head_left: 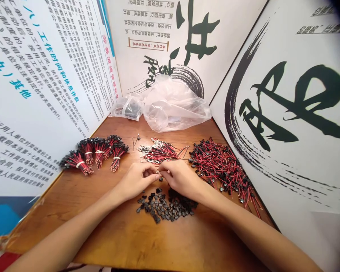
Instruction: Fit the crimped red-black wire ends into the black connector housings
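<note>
My left hand (pixel 138 179) and my right hand (pixel 181 179) meet over the middle of the table, fingertips pinched close together. A tiny pale bit shows between them, too small to name, and a small black piece (pixel 160 179) is just below the fingertips. Beneath my hands lies a spread of small black plastic connector housings (pixel 167 207), partly covered by my right hand. Just beyond my fingers is a pile of loose red and black wires (pixel 163 151) with pale ends. Right of my right hand is a heap of red and black wires with black connectors (pixel 221 162).
Several bundles of red and black wires (pixel 99 151), tied with pale bands, sit at the left. A few separate wires (pixel 136 141) lie near them. Clear plastic bags (pixel 175 107) rest against the back panel. Printed panels (pixel 289 94) enclose the wooden table (pixel 116 241).
</note>
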### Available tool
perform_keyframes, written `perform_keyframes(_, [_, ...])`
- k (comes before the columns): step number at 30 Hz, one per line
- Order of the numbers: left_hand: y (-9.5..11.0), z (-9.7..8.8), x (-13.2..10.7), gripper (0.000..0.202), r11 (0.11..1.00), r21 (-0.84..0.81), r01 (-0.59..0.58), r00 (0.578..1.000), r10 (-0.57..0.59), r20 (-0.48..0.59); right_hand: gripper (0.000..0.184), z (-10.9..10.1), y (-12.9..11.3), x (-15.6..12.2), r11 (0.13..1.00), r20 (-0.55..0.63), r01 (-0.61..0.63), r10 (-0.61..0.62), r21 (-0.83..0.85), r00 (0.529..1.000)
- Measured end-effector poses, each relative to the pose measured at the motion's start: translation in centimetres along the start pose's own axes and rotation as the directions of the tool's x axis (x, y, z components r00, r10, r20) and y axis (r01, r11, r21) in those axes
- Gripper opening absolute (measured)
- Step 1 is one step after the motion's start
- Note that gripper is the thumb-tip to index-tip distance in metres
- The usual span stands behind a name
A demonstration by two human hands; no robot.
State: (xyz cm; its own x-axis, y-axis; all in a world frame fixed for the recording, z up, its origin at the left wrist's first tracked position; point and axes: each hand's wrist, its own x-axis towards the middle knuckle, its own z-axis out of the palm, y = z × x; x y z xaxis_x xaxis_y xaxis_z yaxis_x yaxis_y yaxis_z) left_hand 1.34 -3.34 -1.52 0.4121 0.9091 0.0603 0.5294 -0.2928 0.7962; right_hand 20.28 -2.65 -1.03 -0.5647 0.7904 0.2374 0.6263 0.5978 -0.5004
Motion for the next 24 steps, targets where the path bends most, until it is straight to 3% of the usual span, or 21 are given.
perform_keyframes(6, [-1.0, 1.4, -0.1, 0.003, 0.910, 0.370, -0.187, 0.982, 0.163, 0.095, 0.018, -1.6, 1.0, 0.6, 0.998, -0.098, 0.015, -0.010, 0.053, 0.995])
perform_keyframes(9, [-1.2, 1.6, 0.0, 0.006, 0.905, 0.380, -0.192, 0.981, 0.183, 0.059, 0.018, -1.8, 0.9, 0.7, 0.998, -0.098, 0.031, -0.025, 0.063, 0.995])
perform_keyframes(12, [-0.7, 1.1, 0.1, 0.008, 0.962, 0.226, -0.151, 0.987, 0.158, -0.015, 0.017, -1.8, 0.8, 0.7, 0.996, -0.098, 0.056, -0.050, 0.067, 0.994])
perform_keyframes(15, [0.1, 0.2, 0.0, 0.005, 0.996, -0.080, -0.031, 0.997, 0.025, -0.078, 0.016, -1.8, 0.6, 0.6, 0.991, -0.107, 0.110, -0.103, 0.070, 0.989])
perform_keyframes(19, [1.1, -0.5, -0.2, 0.009, 0.890, -0.455, 0.016, 0.992, -0.070, -0.102, 0.015, -2.1, 0.1, 0.4, 0.980, -0.180, 0.180, -0.163, 0.085, 0.970])
perform_keyframes(24, [1.7, -0.6, -0.2, 0.014, 0.802, -0.598, 0.010, 0.980, -0.128, -0.155, 0.015, -2.7, -0.6, 0.3, 0.972, -0.239, 0.216, -0.189, 0.093, 0.952])
